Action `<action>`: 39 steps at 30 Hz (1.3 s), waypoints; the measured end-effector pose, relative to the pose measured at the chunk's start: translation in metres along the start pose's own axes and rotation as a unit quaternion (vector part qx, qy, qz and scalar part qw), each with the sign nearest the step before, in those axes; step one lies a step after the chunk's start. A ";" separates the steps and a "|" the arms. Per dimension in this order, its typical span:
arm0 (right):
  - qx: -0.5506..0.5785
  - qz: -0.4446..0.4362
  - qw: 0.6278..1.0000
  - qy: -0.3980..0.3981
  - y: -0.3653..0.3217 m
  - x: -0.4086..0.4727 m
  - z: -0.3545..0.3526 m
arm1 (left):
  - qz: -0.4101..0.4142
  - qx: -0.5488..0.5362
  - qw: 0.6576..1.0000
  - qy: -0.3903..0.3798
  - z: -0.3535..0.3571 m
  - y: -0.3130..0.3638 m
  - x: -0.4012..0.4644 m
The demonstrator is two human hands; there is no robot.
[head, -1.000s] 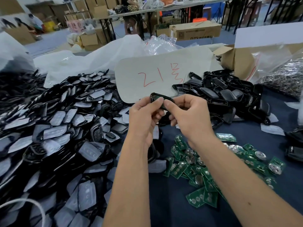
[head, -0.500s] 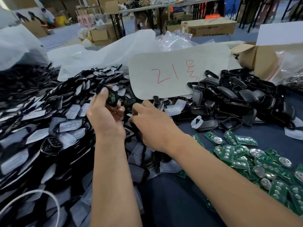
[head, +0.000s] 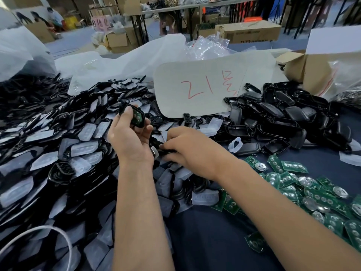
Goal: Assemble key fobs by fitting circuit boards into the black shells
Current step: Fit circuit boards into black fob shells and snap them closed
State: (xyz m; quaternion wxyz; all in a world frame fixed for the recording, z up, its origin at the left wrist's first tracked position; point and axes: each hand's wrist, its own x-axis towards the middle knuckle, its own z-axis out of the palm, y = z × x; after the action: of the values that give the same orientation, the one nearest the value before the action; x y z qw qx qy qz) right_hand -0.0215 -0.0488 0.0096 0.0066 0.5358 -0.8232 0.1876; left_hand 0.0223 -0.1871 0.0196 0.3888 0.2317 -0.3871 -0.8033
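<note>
Nearest, at the lower left edge of the frame, a white cable (head: 48, 234) loops over a heap of black shells (head: 48, 153) with pale button pads, which fills the whole left half. Both bare forearms rise from the bottom edge across the dark blue table cover (head: 214, 241). At the lower right a scatter of green circuit boards (head: 312, 192) with round metal contacts lies on that cover.

In the middle of the frame the left hand (head: 130, 141) holds up a black shell with a green board in it (head: 135, 116); the thumb lies across its near face and the fingers curl behind it, so the shell is pinched between them, above the heap. Just to its right the right hand (head: 189, 151) reaches down, palm down, into the edge of the heap. Its fingers are curled together around a dark piece (head: 166, 148) at their tips, though the grip itself is mostly hidden under the hand and I cannot tell exactly what the piece is.

Further up, right of centre, a second pile of empty black shells (head: 283, 118) lies beside a pale card with red writing (head: 205, 89). Behind these sit white plastic sheeting (head: 117, 63), clear bags (head: 207, 47) and, at the upper right, an open cardboard box (head: 312, 69). In the far background stand tables and more cardboard boxes.
</note>
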 end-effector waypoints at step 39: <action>0.065 0.027 0.997 0.038 -0.017 0.002 0.005 | 0.014 -0.057 0.998 0.018 -0.014 0.029 0.002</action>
State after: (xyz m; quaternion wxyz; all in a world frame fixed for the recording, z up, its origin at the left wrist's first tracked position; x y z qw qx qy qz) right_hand -0.0064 -0.0582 0.0101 -0.0021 0.5048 -0.8228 0.2610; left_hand 0.0435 -0.2065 0.0339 0.4198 0.2179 -0.3365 -0.8143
